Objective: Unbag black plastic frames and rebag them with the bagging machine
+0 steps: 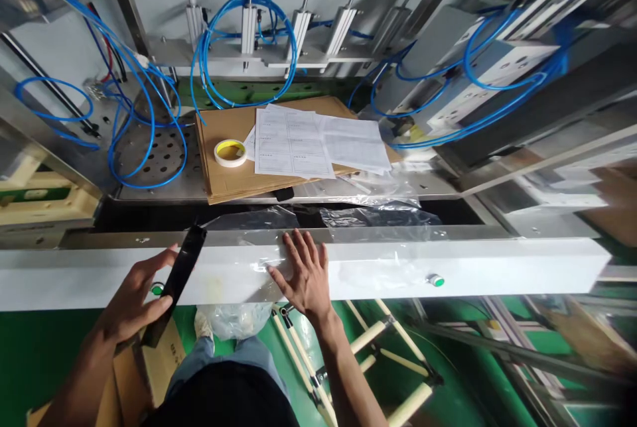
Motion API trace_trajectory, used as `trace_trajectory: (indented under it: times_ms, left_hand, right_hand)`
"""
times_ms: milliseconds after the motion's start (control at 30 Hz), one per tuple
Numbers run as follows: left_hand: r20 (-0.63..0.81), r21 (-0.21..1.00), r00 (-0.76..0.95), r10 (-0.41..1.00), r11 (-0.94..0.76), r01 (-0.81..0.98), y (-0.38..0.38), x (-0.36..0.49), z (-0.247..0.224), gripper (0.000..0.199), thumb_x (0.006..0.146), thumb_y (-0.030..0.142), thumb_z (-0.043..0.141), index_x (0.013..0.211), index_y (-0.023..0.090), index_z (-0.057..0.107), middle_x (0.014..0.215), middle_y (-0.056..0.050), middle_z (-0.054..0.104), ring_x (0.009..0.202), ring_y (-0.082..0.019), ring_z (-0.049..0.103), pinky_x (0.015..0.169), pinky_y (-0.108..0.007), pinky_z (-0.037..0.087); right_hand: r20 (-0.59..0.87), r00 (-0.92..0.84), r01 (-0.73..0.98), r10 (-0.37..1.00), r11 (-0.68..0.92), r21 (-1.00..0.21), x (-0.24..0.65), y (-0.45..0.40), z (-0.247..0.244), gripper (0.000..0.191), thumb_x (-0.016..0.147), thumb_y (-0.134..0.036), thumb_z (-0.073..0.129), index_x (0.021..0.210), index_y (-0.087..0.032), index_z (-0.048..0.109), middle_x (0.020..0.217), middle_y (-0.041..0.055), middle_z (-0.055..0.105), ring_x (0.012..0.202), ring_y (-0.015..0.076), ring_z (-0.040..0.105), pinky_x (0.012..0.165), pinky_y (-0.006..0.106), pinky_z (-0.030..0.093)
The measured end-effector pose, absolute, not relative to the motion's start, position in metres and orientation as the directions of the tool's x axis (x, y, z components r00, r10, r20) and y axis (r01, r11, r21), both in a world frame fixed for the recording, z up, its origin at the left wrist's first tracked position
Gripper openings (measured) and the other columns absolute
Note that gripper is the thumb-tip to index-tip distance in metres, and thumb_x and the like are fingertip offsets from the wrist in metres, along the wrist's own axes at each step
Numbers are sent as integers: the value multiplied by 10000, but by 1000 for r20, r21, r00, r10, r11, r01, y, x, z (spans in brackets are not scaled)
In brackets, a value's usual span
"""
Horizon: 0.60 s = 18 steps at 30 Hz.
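My left hand point(127, 301) grips a long, flat black bar point(183, 271) between thumb and fingers, held at a slant over the white front panel point(507, 271). What exactly the bar is, I cannot tell. My right hand point(307, 274) lies flat with fingers spread on clear plastic film point(378, 264) that drapes over the metal edge and the panel. One green button point(157, 289) shows partly behind my left hand. Another green button point(436, 280) sits farther right on the panel.
Cardboard point(223, 182) on the bench carries printed papers point(293, 145) and a tape roll point(230, 153). Blue tubing point(199, 75) hangs in loops among metal cylinders point(249, 29). Below stand a pipe frame point(368, 337) and a cardboard box point(166, 361). A dark slot point(149, 213) runs behind the metal edge.
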<state>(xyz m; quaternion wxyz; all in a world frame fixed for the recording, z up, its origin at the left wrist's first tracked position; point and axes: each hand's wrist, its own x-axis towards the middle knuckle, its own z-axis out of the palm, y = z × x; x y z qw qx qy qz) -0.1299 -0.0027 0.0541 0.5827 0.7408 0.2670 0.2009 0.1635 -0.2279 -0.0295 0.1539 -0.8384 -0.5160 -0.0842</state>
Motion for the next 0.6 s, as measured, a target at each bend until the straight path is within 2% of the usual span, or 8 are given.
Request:
trace_trajectory:
  times_ms: [133, 200, 333, 467, 600]
  left_hand:
    - [-89, 979, 730, 677, -77, 191, 11, -127, 50, 458, 783, 520, 762, 1083, 175, 785, 1102, -125, 779, 1032, -338, 684, 967, -438, 524]
    - [-107, 974, 666, 739, -58, 220, 12, -127, 45, 400, 792, 502, 757, 1021, 175, 772, 1047, -111, 776, 1035, -322, 678, 947, -413, 516]
    - [-145, 946, 504, 852, -30, 323, 0, -127, 41, 335, 834, 519, 708, 932, 198, 696, 880, -59, 739, 883, -268, 672, 809, -360, 514]
    - [-143, 904, 413, 899, -52, 425, -13, -128, 52, 319, 849, 524, 703, 966, 232, 649, 888, -34, 743, 874, -252, 701, 789, -334, 521]
    - [-69, 852, 341, 937, -122, 509, -18, -133, 60, 308, 812, 499, 747, 958, 260, 618, 782, 11, 699, 745, -224, 673, 708, -317, 498]
  right_hand:
    - [305, 474, 881, 826, -444, -165, 157, -224, -30, 885, 971, -742, 502, 1642, -175, 390, 1671, 191, 456, 1585, 399, 330, 1279, 639, 226]
    - [304, 485, 874, 820, -452, -176, 154, -221, -29, 900, 962, -753, 508, 1640, -173, 388, 1669, 194, 456, 1586, 400, 330, 1279, 646, 222]
    - [309, 518, 854, 798, -466, -230, 151, -218, -27, 898, 947, -745, 544, 1648, -210, 375, 1700, 187, 405, 1595, 412, 307, 1254, 674, 261]
    - [366, 551, 833, 750, -469, -293, 159, -216, -29, 702, 986, -654, 537, 1568, -262, 501, 1715, 174, 373, 1576, 415, 345, 1197, 694, 348]
    - [481, 514, 858, 711, -433, -276, 167, -212, -21, 528, 1013, -563, 544, 1424, -243, 626, 1629, 203, 476, 1482, 447, 467, 1107, 726, 433]
